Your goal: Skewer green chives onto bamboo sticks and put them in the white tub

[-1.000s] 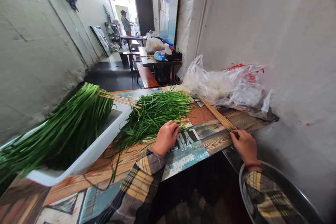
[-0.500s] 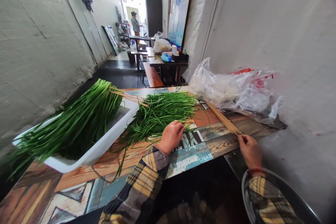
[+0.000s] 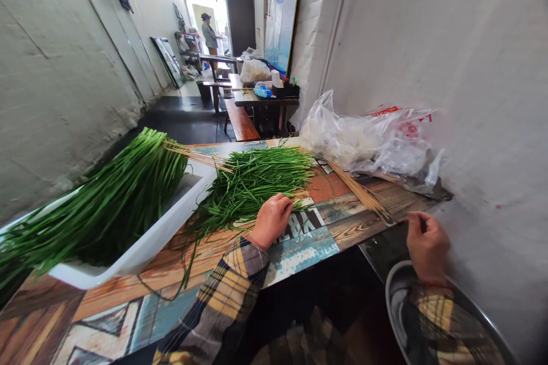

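Note:
A loose pile of cut green garlic chives [image 3: 261, 179] lies on the wood-patterned table [image 3: 363, 227]. My left hand [image 3: 273, 218] rests at the pile's near right edge, fingers curled together. Whatever they pinch is hidden. My right hand [image 3: 428, 245] is off the table's front right edge, thumb and fingertips pinched. Anything between them is too thin to make out. Just left of it, a bundle of thin wooden skewers [image 3: 357, 191] lies slanting on the table. Long chives [image 3: 115, 194], with several skewers [image 3: 199, 157] through their ends, fill a white tray [image 3: 171, 228] at left.
Clear plastic bags [image 3: 363, 137] with pale contents sit against the right wall. Below my right forearm is a metal-rimmed basin [image 3: 391, 291]. Farther back stand another table [image 3: 248, 97] and a bench [image 3: 241, 121]. A person [image 3: 209, 34] stands near the bright doorway.
My right hand has moved right, away from the near ends of the skewer bundle. My left hand stays by the chive pile. The whole view has shifted slightly.

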Motion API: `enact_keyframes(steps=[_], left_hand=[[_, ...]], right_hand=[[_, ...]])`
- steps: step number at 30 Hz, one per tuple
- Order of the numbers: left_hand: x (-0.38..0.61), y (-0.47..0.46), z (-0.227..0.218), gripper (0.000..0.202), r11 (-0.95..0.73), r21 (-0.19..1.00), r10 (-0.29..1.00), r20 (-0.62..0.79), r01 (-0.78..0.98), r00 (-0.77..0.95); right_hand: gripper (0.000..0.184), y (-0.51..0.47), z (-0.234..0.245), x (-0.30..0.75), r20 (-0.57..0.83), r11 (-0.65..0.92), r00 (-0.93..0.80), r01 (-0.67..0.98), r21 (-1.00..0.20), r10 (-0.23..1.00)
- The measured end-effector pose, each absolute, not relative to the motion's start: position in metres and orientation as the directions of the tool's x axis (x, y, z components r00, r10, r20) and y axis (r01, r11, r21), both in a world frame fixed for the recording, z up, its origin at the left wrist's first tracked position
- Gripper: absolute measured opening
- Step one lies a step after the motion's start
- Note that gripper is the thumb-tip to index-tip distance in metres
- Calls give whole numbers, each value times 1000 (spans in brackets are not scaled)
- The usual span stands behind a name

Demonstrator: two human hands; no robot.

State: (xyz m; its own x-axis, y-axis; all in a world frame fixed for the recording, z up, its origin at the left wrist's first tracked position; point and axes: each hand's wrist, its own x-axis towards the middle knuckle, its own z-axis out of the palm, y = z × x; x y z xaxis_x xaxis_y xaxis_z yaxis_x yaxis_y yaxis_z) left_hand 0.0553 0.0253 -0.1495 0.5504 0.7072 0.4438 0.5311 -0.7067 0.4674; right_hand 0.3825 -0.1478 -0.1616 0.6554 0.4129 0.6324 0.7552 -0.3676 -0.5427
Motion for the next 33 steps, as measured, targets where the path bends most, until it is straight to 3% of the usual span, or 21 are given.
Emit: enact_keyframes(steps=[5, 10, 14, 20, 25, 28, 33], left_hand=[[54, 26, -148, 19, -689, 536, 724, 472, 489, 503], [54, 20, -135, 15, -747, 585, 658, 579, 317, 482], [55, 15, -130, 16, -766, 605, 591, 530, 217, 608], [58, 14, -137, 18, -663, 728, 598, 377, 173, 707], [59, 13, -138, 20, -600, 788, 645, 373, 139, 667], [59, 13, -137, 19, -562, 821, 667, 382, 97, 639], [56, 17, -136, 19, -495, 869, 755, 423, 12, 501]], right_hand=[[51, -136, -115, 366, 678, -276, 584, 811, -516, 447], [43, -128, -91, 338, 597, -110, 474, 833, -542, 647], [34, -111, -88, 314, 486, 38, 431, 718, -695, 760], [30, -77, -82, 290, 383, 229, 569, 325, -918, 727], [28, -57, -85, 267, 296, 381, 564, -36, -924, 771], [23, -51, -81, 258, 332, 419, 553, -34, -907, 764], [24, -52, -58, 266, 444, 545, 636, 43, -837, 632]])
